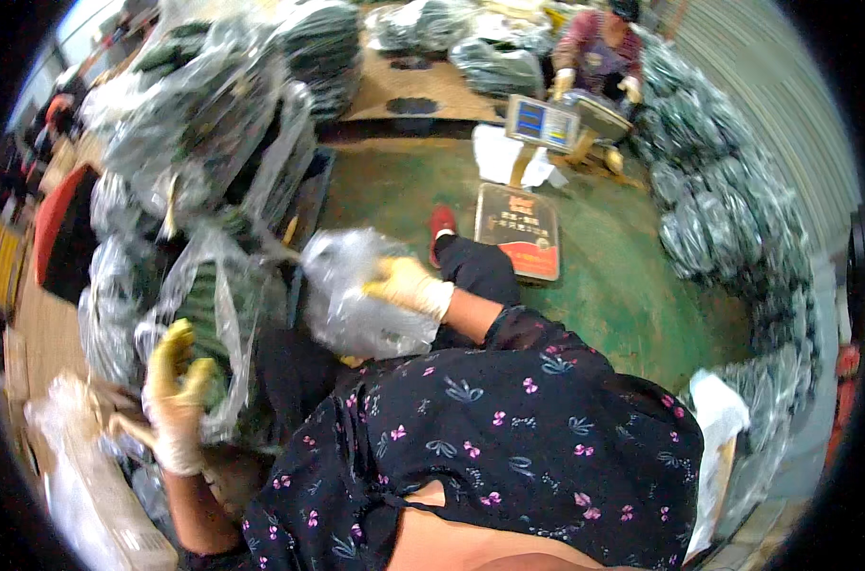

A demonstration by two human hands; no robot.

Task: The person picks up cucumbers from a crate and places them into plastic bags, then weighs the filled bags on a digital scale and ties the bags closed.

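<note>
Both my hands wear white gloves with yellowish fingers. My right hand [407, 289] grips a crumpled clear plastic bag [354, 314] over my lap. My left hand [179, 389] is raised with fingers apart and nothing between them. It is in front of an opened clear plastic bag [229, 321] of dark green items, whose exact kind I cannot tell. A platform scale [518, 232] stands on the green floor beside my leg, with its display unit [543, 123] on a post above the platform.
Large plastic bags of dark green goods [190, 107] are piled at the left. More wrapped bundles [711, 193] line the corrugated wall at right. A co-worker [600, 57] in gloves sits beyond another scale [598, 114]. A red stool or chair edge [60, 228] is at far left.
</note>
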